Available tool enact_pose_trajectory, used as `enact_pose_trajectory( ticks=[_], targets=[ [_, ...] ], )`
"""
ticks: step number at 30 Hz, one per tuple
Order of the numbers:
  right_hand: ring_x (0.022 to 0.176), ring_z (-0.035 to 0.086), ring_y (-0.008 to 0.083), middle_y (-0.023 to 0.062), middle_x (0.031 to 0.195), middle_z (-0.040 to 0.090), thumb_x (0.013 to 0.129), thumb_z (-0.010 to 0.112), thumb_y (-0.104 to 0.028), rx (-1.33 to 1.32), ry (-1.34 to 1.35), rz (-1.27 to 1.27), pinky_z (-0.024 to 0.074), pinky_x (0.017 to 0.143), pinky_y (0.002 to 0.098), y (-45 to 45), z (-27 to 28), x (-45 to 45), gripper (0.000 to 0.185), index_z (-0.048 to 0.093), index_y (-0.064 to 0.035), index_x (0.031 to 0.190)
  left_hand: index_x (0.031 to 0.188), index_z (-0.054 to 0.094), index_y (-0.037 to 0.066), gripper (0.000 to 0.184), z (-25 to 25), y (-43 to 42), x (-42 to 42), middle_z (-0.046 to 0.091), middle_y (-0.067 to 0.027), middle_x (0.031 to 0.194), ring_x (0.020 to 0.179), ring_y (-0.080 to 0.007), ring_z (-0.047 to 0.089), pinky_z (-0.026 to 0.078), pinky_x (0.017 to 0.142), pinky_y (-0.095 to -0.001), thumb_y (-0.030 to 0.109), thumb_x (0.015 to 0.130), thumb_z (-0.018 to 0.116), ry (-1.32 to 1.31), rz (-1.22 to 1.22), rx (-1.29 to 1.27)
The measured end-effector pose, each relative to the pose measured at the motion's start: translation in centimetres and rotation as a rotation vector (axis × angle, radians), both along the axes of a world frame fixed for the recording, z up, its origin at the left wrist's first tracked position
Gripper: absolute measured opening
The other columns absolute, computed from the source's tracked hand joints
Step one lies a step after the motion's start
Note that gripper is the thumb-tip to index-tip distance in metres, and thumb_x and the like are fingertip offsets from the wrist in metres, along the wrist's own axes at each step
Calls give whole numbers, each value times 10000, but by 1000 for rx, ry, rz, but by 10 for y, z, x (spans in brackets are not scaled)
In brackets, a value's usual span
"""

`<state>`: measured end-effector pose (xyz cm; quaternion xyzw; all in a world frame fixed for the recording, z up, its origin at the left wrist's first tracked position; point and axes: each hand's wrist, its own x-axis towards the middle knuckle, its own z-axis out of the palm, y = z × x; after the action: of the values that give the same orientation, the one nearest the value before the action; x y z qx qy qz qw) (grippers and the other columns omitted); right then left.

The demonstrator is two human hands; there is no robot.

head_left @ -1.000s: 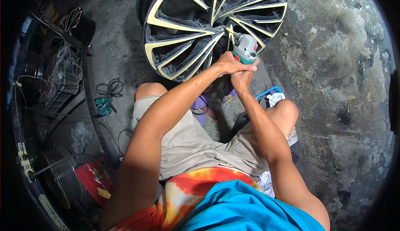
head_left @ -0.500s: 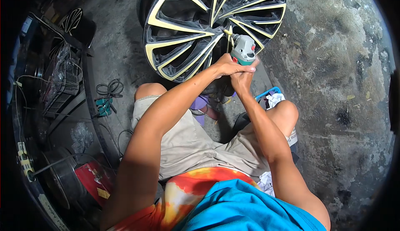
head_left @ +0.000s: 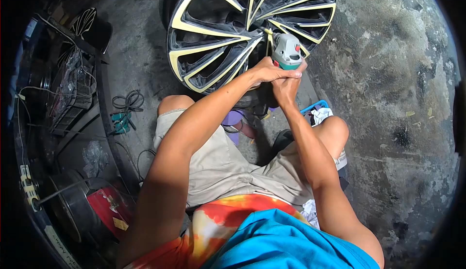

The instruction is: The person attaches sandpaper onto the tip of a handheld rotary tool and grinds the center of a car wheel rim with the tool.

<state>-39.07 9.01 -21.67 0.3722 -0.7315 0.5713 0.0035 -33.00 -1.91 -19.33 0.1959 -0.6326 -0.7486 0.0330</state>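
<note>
Both my hands are wrapped round a grey and green power tool (head_left: 287,50) with red parts. My left hand (head_left: 270,72) grips its left side, and my right hand (head_left: 288,83) holds it from below and the right, the two hands touching. The tool's narrow tip points up and left, at the hub area of a large wheel rim (head_left: 213,35). This rim is black with pale yellow spoke faces and grey dusty edges. Whether the tip touches the rim, I cannot tell. My palms and most fingertips are hidden.
Another rim (head_left: 86,25) stands at the upper left, above a crate (head_left: 73,99) with plastic wrap. A green tool (head_left: 121,123) with a coiled cord lies on the floor. A red box (head_left: 109,208) is lower left; a blue basket (head_left: 314,108) with white cloth is by my right knee.
Since half a second ago, the tool and both hands have shifted slightly right and up. The grip stays the same, and the rim has barely moved.
</note>
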Motion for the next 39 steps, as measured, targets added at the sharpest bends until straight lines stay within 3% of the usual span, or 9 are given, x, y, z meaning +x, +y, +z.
enact_pose_trajectory(
  ticks=[6,16,21,27,30,33,37,39],
  targets=[
    [958,710,439,280,1051,683,805,815,-138,7,126,-11,553,820,464,1,4,-5,878,235,-3,1451,1342,647,44,792,-4,2,-5,676,-89,1301,1185,-174,632,479,1055,-319,416,715,957,110,1,19],
    [997,696,454,293,1102,669,804,802,-93,29,85,-17,547,837,472,-1,10,-6,853,257,-3,1455,1342,646,39,781,1,-4,-7,675,-91,1309,1226,-175,616,461,1077,-325,405,724,954,117,-24,59],
    [1001,696,389,253,1106,667,812,816,-217,7,-19,15,539,861,451,1,-2,4,835,284,-13,1424,1282,676,-7,816,-11,0,2,698,-120,1260,1170,-187,657,490,1042,-325,455,676,967,31,38,-2],
    [1033,676,384,249,1135,649,804,813,-238,139,-264,-77,526,890,465,-1,-16,3,799,314,10,1377,1185,716,-43,848,5,0,10,724,-166,1183,1082,-214,702,520,995,-321,517,603,974,-114,60,-139],
    [1012,659,295,204,1120,645,808,803,-204,22,-275,-112,535,872,420,-8,-26,7,664,360,8,1255,1180,722,-38,858,-10,-4,3,727,-172,1177,1077,-227,706,525,983,-328,529,587,973,-180,50,-239],
    [994,650,271,181,1112,633,818,795,-179,45,-351,-143,534,864,414,-10,-36,15,631,373,0,1251,1157,739,-24,870,-1,-3,12,733,-188,1158,1065,-254,714,530,964,-333,588,576,950,-217,39,-323],
    [999,645,253,162,1127,626,830,783,-152,35,-415,-71,531,870,411,-12,-55,20,637,388,8,1304,1014,726,-146,980,-10,-7,12,738,-259,1082,946,-313,745,569,866,-369,637,464,937,-312,59,-456],
    [1001,642,242,151,1137,620,834,780,-144,30,-422,-56,530,876,410,-10,-58,24,634,403,9,1320,1002,728,-146,973,-15,-7,11,738,-266,1073,945,-326,746,570,867,-376,646,472,928,-329,27,-508]
  ],
)
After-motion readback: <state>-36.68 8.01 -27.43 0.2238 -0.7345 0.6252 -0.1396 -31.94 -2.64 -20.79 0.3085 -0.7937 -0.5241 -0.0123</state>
